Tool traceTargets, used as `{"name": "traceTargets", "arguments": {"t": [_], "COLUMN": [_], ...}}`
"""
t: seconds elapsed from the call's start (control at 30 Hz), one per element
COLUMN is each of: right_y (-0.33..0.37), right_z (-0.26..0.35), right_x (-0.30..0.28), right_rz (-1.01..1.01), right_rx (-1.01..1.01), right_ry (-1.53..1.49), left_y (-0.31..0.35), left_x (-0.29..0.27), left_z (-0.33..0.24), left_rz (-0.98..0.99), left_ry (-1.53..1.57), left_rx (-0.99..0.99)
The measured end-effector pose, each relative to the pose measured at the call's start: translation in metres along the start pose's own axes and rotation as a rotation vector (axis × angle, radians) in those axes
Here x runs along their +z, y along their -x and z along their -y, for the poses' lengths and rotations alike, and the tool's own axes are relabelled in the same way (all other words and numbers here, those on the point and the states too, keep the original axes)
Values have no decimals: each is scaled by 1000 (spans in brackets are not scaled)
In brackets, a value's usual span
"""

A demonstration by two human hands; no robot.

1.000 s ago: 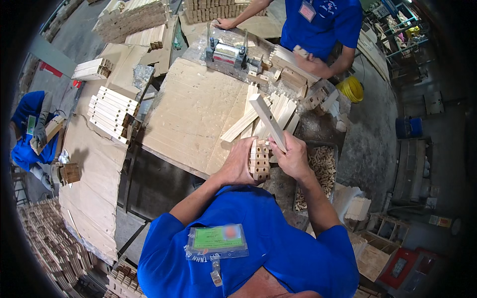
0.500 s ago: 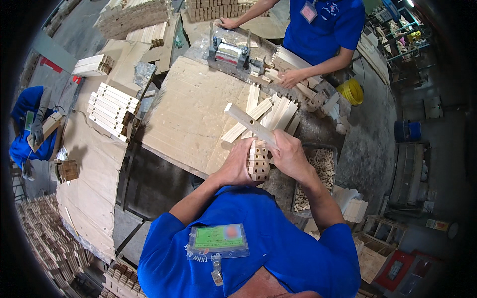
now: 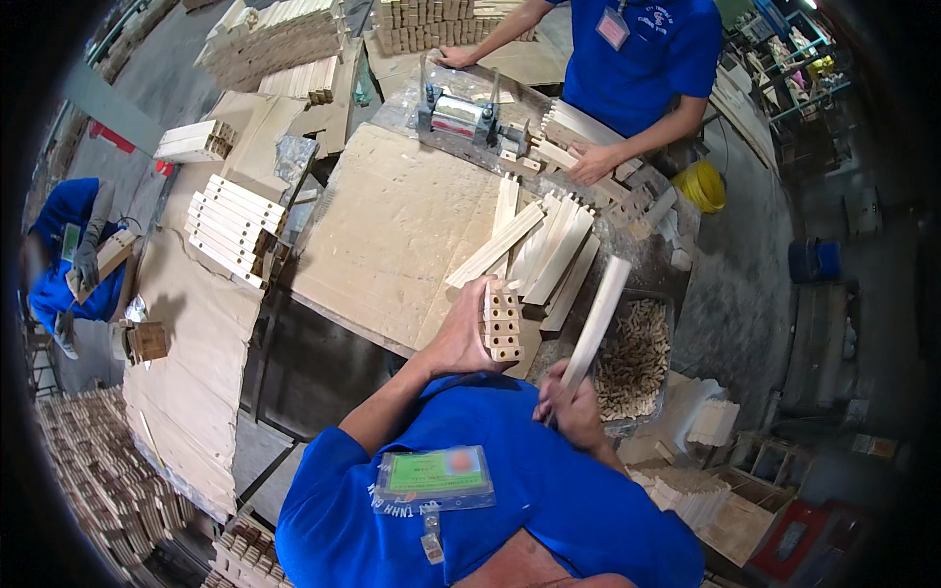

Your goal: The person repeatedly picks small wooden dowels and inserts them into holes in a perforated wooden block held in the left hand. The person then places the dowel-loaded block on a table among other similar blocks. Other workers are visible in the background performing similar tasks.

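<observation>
My left hand (image 3: 457, 335) is wrapped round a stack of pale wooden strips (image 3: 503, 331). Their ends face me, with rows of drilled round holes. A small light peg shows at the top of the stack. Close to my chest, my right hand (image 3: 572, 400) grips one long wooden strip (image 3: 598, 318), its free end pointing up and away. Just right of that strip, a dark bin (image 3: 627, 427) holds many small wooden dowels (image 3: 635, 363). Beyond my hands, several loose wooden strips (image 3: 554, 245) lie on the table, some crossing others.
Cardboard (image 3: 377, 225) covers the worktable. A roller machine (image 3: 459, 116) stands at its far side, where a co-worker's hand (image 3: 594, 163) touches wooden pieces. Drilled strips (image 3: 230, 220) lie on the left table; another person (image 3: 69, 255) holds a wooden piece there. A yellow bucket (image 3: 700, 186) stands right.
My right hand has drawn back from above the stack, down and right toward my body, swinging the wooden strip so it points away. My left hand keeps its hold on the stack.
</observation>
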State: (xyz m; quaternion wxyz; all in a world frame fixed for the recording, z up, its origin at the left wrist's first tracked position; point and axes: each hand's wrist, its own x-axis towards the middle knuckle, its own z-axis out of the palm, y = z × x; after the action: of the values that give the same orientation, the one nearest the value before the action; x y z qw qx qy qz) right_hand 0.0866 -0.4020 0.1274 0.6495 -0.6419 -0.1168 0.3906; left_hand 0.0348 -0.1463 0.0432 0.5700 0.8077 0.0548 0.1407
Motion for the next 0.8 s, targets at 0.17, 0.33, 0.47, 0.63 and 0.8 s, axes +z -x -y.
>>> {"name": "traceTargets", "arguments": {"t": [0.17,0.33,0.47,0.63,0.8], "right_y": [23,5,-15,-6,-23], "right_z": [2,25,-16,34,-16], "right_x": [-13,-4,-4,7,-4], "right_rz": [-15,-394,-164,-406,-200], "right_rx": [-95,-503,-365,-454,-428], "right_ry": [458,437,1073,525,906], "left_y": [3,7,6,15,8], "left_x": [12,13,18,18,16], "left_z": [11,12,12,26,6], "left_rz": [-47,-52,-32,-17,-20], "left_ry": [119,78,252,99,230], "left_rx": [-25,-71,-90,-90,-103]}}
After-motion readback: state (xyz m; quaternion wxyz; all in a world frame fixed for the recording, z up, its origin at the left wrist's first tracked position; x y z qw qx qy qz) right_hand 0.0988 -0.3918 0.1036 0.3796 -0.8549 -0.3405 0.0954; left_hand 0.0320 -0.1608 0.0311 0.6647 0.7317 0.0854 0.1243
